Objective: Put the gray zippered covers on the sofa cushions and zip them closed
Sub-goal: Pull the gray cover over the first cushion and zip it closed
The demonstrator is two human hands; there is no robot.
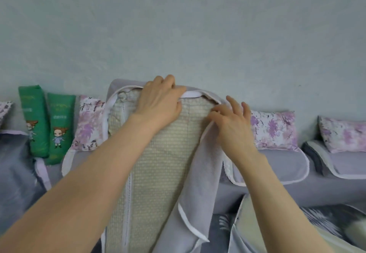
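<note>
2 hands (160,102) (231,123) pinch cover (198,185) edge (cushion (158,165) upright).

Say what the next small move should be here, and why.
Probably draw the right flap of the gray cover across the beige cushion toward the zipper tape on the left. The left hand grips the cover's top edge over the cushion, the right hand pinches the flap's upper corner, and the cushion's face lies bare.

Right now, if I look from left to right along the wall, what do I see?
A taller green pack → shorter green pack → flowery pillow → beige cushion half in its gray cover, with the left hand then the right hand holding the cover's top → second flowery pillow → third flowery pillow.
</note>
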